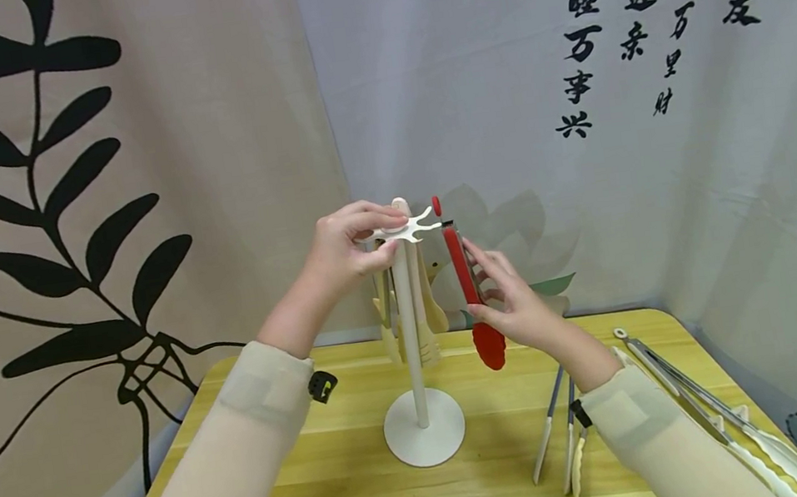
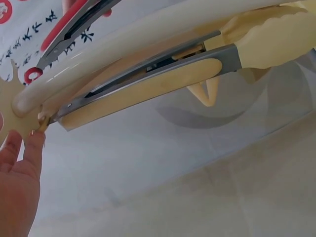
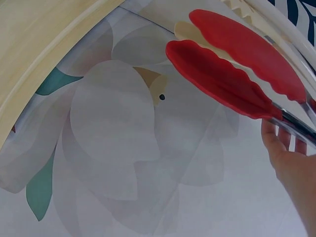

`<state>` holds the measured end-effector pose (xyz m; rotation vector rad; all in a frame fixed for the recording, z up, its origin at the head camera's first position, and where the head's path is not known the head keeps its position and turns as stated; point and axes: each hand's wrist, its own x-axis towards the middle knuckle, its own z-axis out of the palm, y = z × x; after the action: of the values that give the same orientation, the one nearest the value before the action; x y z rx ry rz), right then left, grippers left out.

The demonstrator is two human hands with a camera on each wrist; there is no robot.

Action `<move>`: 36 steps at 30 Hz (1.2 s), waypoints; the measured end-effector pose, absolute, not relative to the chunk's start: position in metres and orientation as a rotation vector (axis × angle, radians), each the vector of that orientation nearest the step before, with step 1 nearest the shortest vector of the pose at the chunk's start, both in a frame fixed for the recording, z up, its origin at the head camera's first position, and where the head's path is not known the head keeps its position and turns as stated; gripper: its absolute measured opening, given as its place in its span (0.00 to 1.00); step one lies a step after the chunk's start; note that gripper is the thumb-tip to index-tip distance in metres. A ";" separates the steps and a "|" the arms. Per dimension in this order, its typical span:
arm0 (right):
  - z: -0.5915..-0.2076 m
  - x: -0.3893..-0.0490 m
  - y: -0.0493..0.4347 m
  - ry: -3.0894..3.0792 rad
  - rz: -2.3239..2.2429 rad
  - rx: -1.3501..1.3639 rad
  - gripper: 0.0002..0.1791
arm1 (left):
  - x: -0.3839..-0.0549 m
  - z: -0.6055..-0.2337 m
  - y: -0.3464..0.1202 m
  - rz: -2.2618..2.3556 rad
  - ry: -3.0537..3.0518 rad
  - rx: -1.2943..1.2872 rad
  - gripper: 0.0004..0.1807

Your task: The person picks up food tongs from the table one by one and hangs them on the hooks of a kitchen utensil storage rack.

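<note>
A white utensil stand (image 1: 412,347) with a round base rises from the table, a ring of curved hooks (image 1: 413,231) at its top. My left hand (image 1: 351,242) holds that hook ring between thumb and fingers. Red-headed tongs (image 1: 463,265) point downward at the stand's right side, their red pull ring right at a hook's tip. My right hand (image 1: 515,300) grips them by the handle, thumb in front. Their scalloped red heads (image 3: 222,79) are slightly apart in the right wrist view. Cream tongs (image 2: 143,96) hang from the stand near my left fingertips.
Wooden-coloured utensils (image 1: 432,307) hang behind the pole. Blue-handled utensils (image 1: 557,421) lie on the wooden table (image 1: 336,466) under my right forearm. Long metal tongs with pale heads (image 1: 723,416) lie along the right edge. A printed curtain (image 1: 240,135) hangs behind the table.
</note>
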<state>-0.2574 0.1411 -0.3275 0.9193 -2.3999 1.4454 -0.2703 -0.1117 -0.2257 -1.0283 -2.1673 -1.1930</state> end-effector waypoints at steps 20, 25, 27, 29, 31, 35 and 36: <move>-0.324 -0.260 0.137 -2.412 1.505 0.993 0.50 | -0.272 -0.226 -0.112 -1.203 -2.179 -1.043 0.12; -0.325 -0.260 0.135 -2.411 1.509 1.012 0.49 | -0.271 -0.226 -0.112 -1.197 -2.180 -1.043 0.12; -0.325 -0.260 0.134 -2.415 1.514 1.018 0.49 | -0.271 -0.226 -0.113 -1.188 -2.182 -1.045 0.12; -0.325 -0.260 0.133 -2.417 1.527 1.022 0.50 | -0.271 -0.226 -0.113 -1.178 -2.183 -1.047 0.12; -0.326 -0.260 0.132 -2.417 1.530 1.028 0.50 | -0.271 -0.225 -0.113 -1.168 -2.186 -1.047 0.13; -0.327 -0.261 0.131 -2.411 1.533 1.035 0.50 | -0.271 -0.225 -0.112 -1.168 -2.189 -1.042 0.13; -0.327 -0.261 0.130 -2.408 1.539 1.038 0.50 | -0.271 -0.225 -0.112 -1.172 -2.189 -1.042 0.13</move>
<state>-0.2609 0.1301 -0.3275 1.0379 -2.4075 1.5385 -0.2710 -0.1125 -0.2249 -1.0422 -2.1887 -1.1721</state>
